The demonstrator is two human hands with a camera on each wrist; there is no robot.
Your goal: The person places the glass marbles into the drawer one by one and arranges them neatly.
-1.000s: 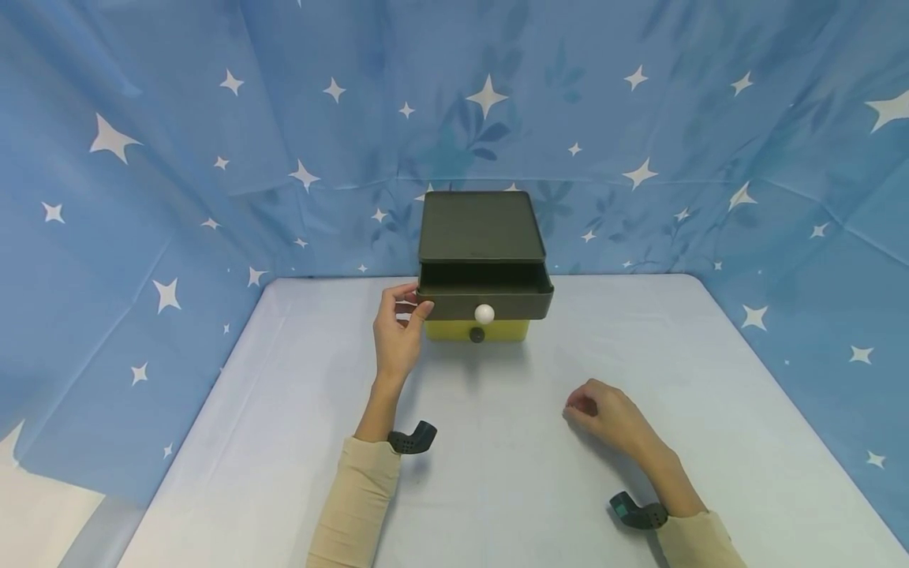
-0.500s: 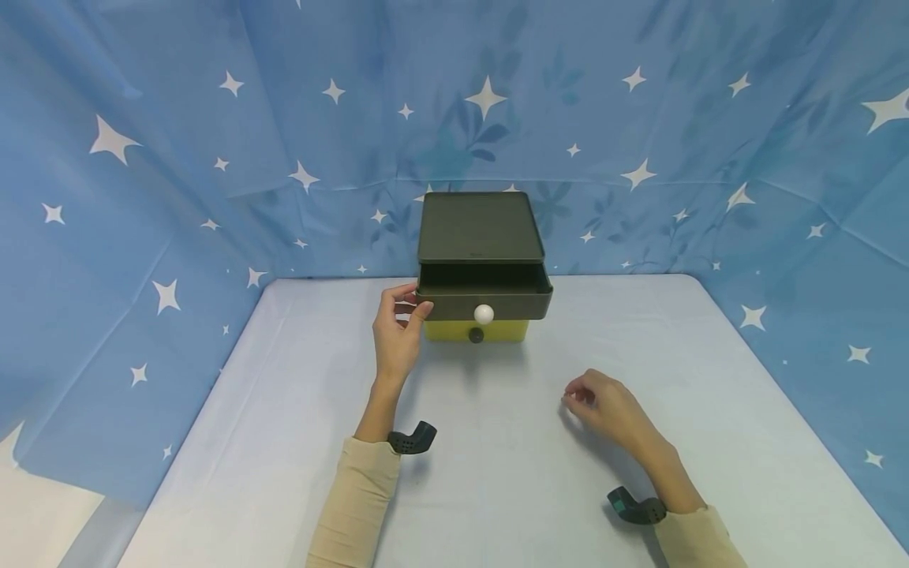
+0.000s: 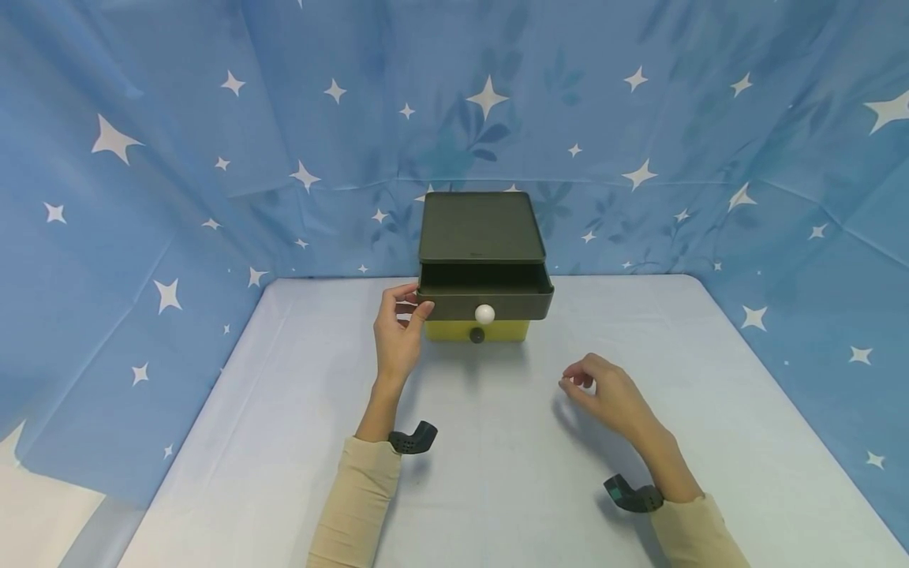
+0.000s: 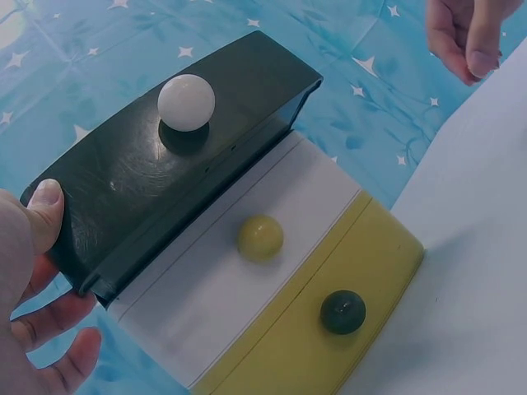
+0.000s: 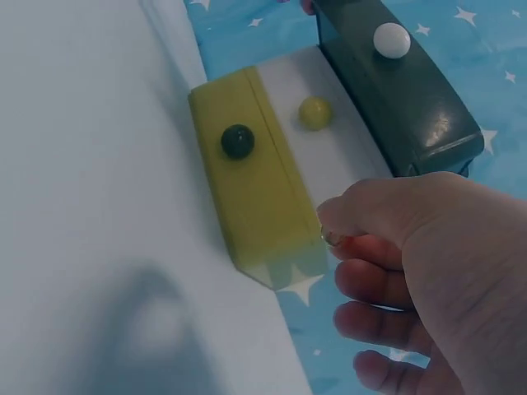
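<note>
A small drawer unit stands at the back of the table. Its dark green top drawer (image 3: pixel 454 306), with a white knob (image 4: pixel 186 103), is pulled out. Below are a white drawer (image 4: pixel 222 263) with a yellow knob and a yellow drawer (image 5: pixel 247 181) with a dark green knob. My left hand (image 3: pixel 399 335) grips the left edge of the top drawer, thumb on its front face. Right of the unit and in front of it, my right hand (image 3: pixel 607 394) pinches a small shiny gold-coloured thing (image 5: pixel 332 237) between thumb and forefinger. Fingers mostly hide that thing, so its kind is unclear.
The unit rests on a white-covered table (image 3: pixel 490 442). A blue curtain with white stars (image 3: pixel 341 134) hangs behind it and along both sides. Dark wrist cameras sit on the left wrist (image 3: pixel 413 438) and the right wrist (image 3: pixel 632 495).
My right hand has moved forward and slightly left, with its shadow now further from it on the table. The left hand and the pulled-out drawer have stayed put.
</note>
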